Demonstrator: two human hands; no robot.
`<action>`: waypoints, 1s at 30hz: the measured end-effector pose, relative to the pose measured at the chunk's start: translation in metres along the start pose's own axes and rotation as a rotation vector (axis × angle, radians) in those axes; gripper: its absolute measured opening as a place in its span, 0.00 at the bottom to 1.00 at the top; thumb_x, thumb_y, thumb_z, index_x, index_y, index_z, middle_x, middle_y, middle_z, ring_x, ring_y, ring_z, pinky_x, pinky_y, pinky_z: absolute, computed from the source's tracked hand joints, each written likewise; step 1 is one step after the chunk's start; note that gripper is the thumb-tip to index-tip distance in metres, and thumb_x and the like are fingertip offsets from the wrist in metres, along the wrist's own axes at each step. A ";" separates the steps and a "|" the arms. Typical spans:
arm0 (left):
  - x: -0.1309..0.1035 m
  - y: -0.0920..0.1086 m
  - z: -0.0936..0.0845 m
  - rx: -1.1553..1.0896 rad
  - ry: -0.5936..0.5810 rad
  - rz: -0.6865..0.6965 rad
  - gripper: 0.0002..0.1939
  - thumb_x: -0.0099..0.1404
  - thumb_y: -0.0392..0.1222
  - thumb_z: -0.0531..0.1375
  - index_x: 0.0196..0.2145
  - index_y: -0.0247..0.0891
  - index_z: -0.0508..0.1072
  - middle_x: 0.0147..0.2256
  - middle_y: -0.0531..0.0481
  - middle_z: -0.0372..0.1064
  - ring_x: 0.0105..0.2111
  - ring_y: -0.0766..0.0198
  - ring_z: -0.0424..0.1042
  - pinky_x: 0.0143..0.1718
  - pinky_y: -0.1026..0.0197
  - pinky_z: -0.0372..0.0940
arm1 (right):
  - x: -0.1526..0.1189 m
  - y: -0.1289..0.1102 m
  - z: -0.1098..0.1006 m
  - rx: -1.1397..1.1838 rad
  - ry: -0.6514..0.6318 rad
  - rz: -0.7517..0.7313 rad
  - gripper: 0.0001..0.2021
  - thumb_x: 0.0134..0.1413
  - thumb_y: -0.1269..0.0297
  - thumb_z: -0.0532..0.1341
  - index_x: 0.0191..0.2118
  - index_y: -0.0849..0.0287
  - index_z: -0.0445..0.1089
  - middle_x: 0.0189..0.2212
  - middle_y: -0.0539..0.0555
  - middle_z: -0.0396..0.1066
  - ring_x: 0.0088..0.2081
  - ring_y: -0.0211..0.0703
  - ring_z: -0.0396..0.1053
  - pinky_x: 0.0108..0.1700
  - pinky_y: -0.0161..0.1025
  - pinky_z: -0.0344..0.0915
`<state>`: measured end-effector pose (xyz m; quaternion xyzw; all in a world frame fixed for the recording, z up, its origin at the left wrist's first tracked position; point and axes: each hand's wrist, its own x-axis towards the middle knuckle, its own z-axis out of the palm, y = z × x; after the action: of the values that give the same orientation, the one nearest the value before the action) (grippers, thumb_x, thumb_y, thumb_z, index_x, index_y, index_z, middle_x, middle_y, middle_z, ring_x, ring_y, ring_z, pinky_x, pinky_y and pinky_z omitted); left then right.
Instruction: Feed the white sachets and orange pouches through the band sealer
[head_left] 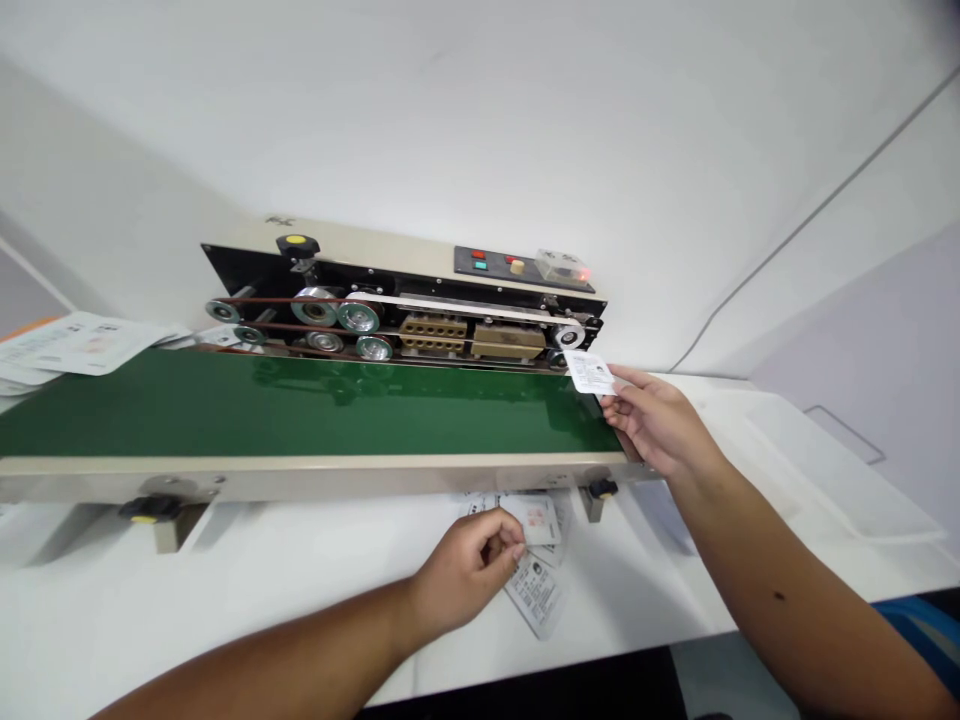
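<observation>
My right hand (652, 415) pinches a small white printed pouch (589, 373) between thumb and fingers. It is at the right end of the band sealer (405, 285), with the pouch's upper left edge by the rollers there. Below the conveyor, my left hand (476, 560) is closed, thumb and forefinger at the corner of a white pouch with a reddish print (538, 520). That pouch overlaps several others on the table, including a grey-printed pouch (536, 597) just under the fingers.
The green conveyor belt (337, 405) runs left along the sealer. Several pouches (105, 343) lie heaped at its left end. Black knobs (151, 509) jut from the conveyor's front. A translucent plastic tray (832, 480) sits on the right, and a cable (787, 195) crosses the wall.
</observation>
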<state>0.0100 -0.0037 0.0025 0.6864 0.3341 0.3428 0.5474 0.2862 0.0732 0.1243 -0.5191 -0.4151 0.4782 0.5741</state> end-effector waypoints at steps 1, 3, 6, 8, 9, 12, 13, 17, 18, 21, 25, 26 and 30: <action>0.000 0.000 0.000 0.009 -0.001 -0.002 0.06 0.68 0.42 0.60 0.34 0.37 0.71 0.27 0.53 0.66 0.27 0.65 0.63 0.29 0.65 0.58 | 0.003 0.000 0.002 -0.004 -0.016 0.007 0.22 0.52 0.68 0.68 0.54 0.62 0.72 0.26 0.52 0.74 0.25 0.37 0.71 0.28 0.33 0.73; 0.000 -0.001 0.000 0.017 -0.002 -0.002 0.06 0.67 0.40 0.59 0.33 0.37 0.71 0.27 0.53 0.66 0.27 0.66 0.63 0.29 0.65 0.58 | 0.007 -0.001 0.006 -0.014 -0.057 0.025 0.21 0.53 0.68 0.68 0.54 0.63 0.73 0.27 0.53 0.75 0.26 0.37 0.71 0.28 0.32 0.73; 0.000 -0.003 0.001 0.024 -0.004 0.002 0.06 0.67 0.39 0.59 0.32 0.37 0.71 0.26 0.54 0.65 0.26 0.66 0.62 0.28 0.65 0.57 | 0.007 -0.003 0.014 -0.041 -0.123 0.061 0.21 0.53 0.68 0.69 0.53 0.63 0.73 0.26 0.53 0.75 0.25 0.36 0.70 0.27 0.30 0.72; 0.000 -0.004 0.001 0.029 -0.006 0.003 0.06 0.68 0.39 0.59 0.32 0.37 0.70 0.25 0.54 0.64 0.26 0.66 0.61 0.28 0.65 0.57 | 0.005 -0.004 0.018 -0.068 -0.149 0.077 0.22 0.53 0.67 0.69 0.55 0.63 0.72 0.26 0.53 0.75 0.25 0.35 0.70 0.27 0.30 0.72; 0.000 -0.004 0.001 0.030 -0.009 0.004 0.06 0.68 0.39 0.58 0.32 0.37 0.70 0.25 0.54 0.64 0.26 0.66 0.61 0.28 0.65 0.57 | 0.004 -0.005 0.020 -0.086 -0.158 0.080 0.23 0.53 0.67 0.69 0.56 0.62 0.72 0.27 0.53 0.76 0.25 0.35 0.71 0.27 0.30 0.72; 0.000 -0.004 0.000 0.036 -0.012 0.005 0.07 0.68 0.39 0.58 0.32 0.37 0.70 0.25 0.54 0.64 0.26 0.67 0.61 0.28 0.65 0.57 | 0.002 -0.007 0.024 -0.133 -0.186 0.081 0.25 0.53 0.66 0.69 0.57 0.62 0.71 0.29 0.54 0.77 0.26 0.35 0.72 0.27 0.30 0.71; 0.000 -0.004 0.000 0.038 -0.014 0.005 0.07 0.68 0.39 0.58 0.32 0.37 0.70 0.25 0.54 0.64 0.26 0.67 0.61 0.28 0.65 0.57 | 0.002 -0.007 0.025 -0.139 -0.185 0.081 0.25 0.53 0.66 0.69 0.57 0.62 0.71 0.29 0.55 0.77 0.27 0.35 0.72 0.27 0.30 0.71; 0.000 -0.004 -0.001 0.037 -0.024 0.003 0.07 0.69 0.40 0.58 0.33 0.37 0.71 0.26 0.54 0.64 0.26 0.66 0.62 0.29 0.65 0.57 | 0.002 -0.006 0.024 -0.093 -0.123 0.067 0.23 0.51 0.68 0.69 0.54 0.63 0.73 0.27 0.54 0.77 0.26 0.35 0.71 0.26 0.30 0.70; 0.001 -0.004 -0.001 0.036 -0.025 0.002 0.07 0.69 0.40 0.58 0.33 0.37 0.71 0.26 0.54 0.64 0.26 0.66 0.62 0.29 0.65 0.57 | 0.001 -0.004 0.023 -0.071 -0.096 0.048 0.22 0.50 0.69 0.68 0.53 0.63 0.74 0.27 0.54 0.76 0.25 0.36 0.70 0.26 0.30 0.70; 0.001 -0.003 0.000 0.037 -0.020 -0.001 0.07 0.69 0.40 0.58 0.33 0.37 0.71 0.26 0.53 0.66 0.27 0.66 0.63 0.29 0.65 0.58 | -0.005 0.002 0.014 -0.005 0.043 -0.048 0.22 0.49 0.69 0.68 0.52 0.63 0.74 0.25 0.52 0.74 0.23 0.36 0.68 0.23 0.31 0.68; 0.000 -0.004 0.001 0.036 -0.022 0.004 0.07 0.68 0.40 0.58 0.32 0.36 0.71 0.25 0.54 0.65 0.26 0.66 0.62 0.28 0.65 0.57 | -0.012 0.006 0.002 0.047 0.169 -0.123 0.25 0.49 0.67 0.69 0.55 0.59 0.72 0.24 0.50 0.73 0.24 0.37 0.69 0.22 0.30 0.67; -0.001 -0.004 0.001 0.037 -0.023 0.006 0.07 0.68 0.40 0.58 0.32 0.36 0.71 0.25 0.54 0.65 0.26 0.67 0.62 0.28 0.65 0.57 | -0.012 0.006 0.001 0.047 0.162 -0.109 0.25 0.49 0.67 0.69 0.55 0.59 0.71 0.25 0.51 0.74 0.25 0.37 0.70 0.23 0.30 0.68; 0.000 -0.004 0.000 0.034 -0.021 0.008 0.07 0.68 0.40 0.58 0.33 0.36 0.71 0.26 0.53 0.66 0.26 0.66 0.63 0.29 0.65 0.58 | -0.007 -0.001 0.008 0.009 0.049 0.008 0.23 0.51 0.68 0.68 0.54 0.59 0.72 0.31 0.55 0.78 0.28 0.37 0.74 0.24 0.28 0.69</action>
<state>0.0098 -0.0033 -0.0017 0.7005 0.3314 0.3323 0.5377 0.2774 0.0683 0.1265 -0.5298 -0.3966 0.4694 0.5846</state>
